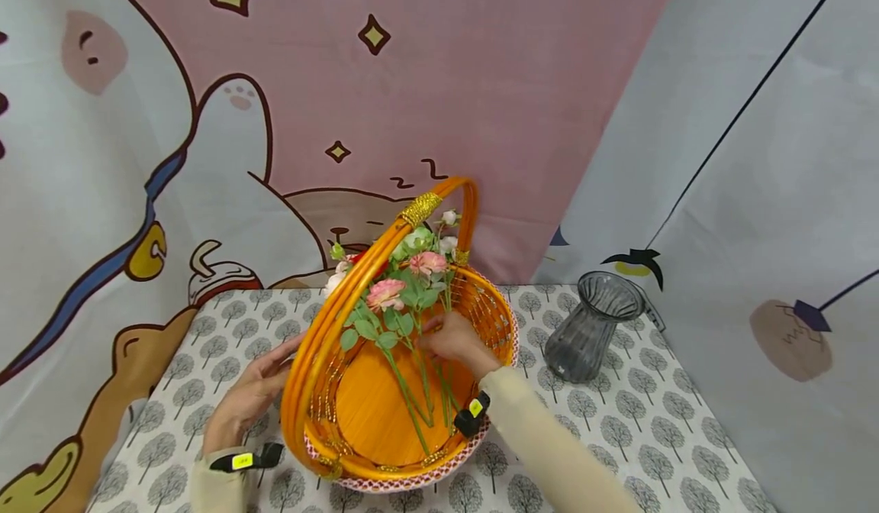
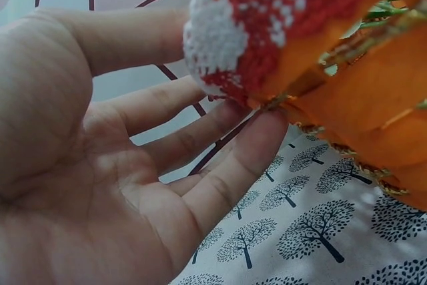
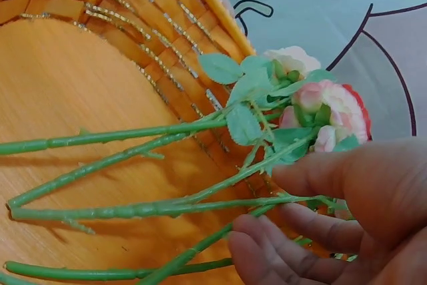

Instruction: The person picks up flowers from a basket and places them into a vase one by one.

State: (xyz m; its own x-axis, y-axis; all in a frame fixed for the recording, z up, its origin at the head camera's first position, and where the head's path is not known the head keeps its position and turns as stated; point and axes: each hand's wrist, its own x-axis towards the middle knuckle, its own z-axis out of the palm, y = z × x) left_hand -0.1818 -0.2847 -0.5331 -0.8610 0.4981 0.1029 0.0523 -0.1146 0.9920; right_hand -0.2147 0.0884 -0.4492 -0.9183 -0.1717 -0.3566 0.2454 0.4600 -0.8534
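Note:
An orange woven basket (image 1: 494,295) with a tall arched handle stands on the table. Artificial flowers with pink blooms (image 1: 386,295) and green stems (image 3: 107,210) lie inside, their heads toward the far rim. My right hand (image 1: 453,336) reaches into the basket, thumb and fingers curled around flower stems; part of the grip is hidden by leaves. At the basket's left side, my left hand (image 1: 250,402) touches the rim's red and white braided trim (image 2: 233,38). Its fingers look extended in the left wrist view, thumb and fingertips against the edge.
A grey ribbed glass vase (image 1: 590,330) stands tilted-looking to the right of the basket. Tree-print cloth (image 1: 481,490) covers the table. Behind it hangs a curtain (image 1: 536,116) with cartoon drawings.

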